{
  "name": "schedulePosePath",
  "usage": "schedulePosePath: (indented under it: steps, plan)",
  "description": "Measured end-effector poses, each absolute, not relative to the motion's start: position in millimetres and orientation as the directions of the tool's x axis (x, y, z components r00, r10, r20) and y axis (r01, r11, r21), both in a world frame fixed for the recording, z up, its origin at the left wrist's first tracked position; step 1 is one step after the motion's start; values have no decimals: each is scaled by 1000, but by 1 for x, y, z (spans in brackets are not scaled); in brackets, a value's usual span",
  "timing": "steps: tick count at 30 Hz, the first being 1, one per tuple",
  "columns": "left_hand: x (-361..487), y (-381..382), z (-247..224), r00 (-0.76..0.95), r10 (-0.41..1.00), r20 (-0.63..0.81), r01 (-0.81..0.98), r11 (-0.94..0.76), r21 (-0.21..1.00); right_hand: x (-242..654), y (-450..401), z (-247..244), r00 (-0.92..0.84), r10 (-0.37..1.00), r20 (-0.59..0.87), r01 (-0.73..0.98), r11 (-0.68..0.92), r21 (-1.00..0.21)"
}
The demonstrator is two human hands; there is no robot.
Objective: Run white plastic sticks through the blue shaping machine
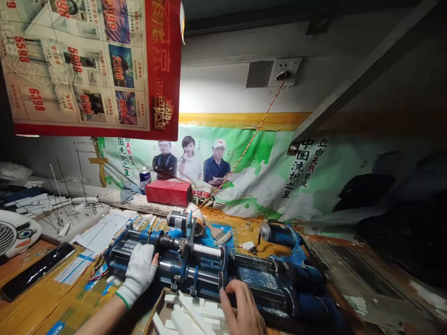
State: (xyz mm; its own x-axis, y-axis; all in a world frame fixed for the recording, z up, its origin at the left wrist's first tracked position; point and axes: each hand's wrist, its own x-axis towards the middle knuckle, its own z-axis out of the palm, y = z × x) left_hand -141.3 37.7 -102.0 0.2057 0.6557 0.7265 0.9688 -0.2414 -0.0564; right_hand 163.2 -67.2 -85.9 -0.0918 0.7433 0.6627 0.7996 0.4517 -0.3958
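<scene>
A small blue lathe-like machine lies across the bench, with steel rails and a white rod clamped along its axis. My left hand, in a white knit glove, grips the left end of the machine near its chuck. My bare right hand rests with bent fingers on the front rail near the middle. Just below both hands sits an open box holding several white sticks.
A red box and a spray can stand at the back by the green banner. Papers, a dark phone and a small white fan lie at left. A red twisted cord runs up to a wall socket.
</scene>
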Motion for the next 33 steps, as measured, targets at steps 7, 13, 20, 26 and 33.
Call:
schedulePosePath:
  steps: [7, 13, 20, 26, 33]
  plan:
    - [-182, 45, -100, 224, 666, 712, 970, -225, -95, 178, -26, -98, 9, 743, 669, 870, 324, -372]
    - [-218, 59, -110, 209, 619, 757, 968, -240, -71, 181, -20, -97, -104, 776, 622, 934, 291, -208]
    - [-166, 31, -88, -154, 477, 865, 951, -167, 261, 179, -15, -95, -177, 851, 494, 964, 251, -87]
    - [-2, 29, -31, 510, 576, 639, 767, -640, -35, 194, -15, -79, -167, 941, 295, 959, 224, -172]
    - [28, -5, -58, 336, 939, 70, 185, -139, 973, 233, -17, -87, -209, 911, 357, 917, 309, -252]
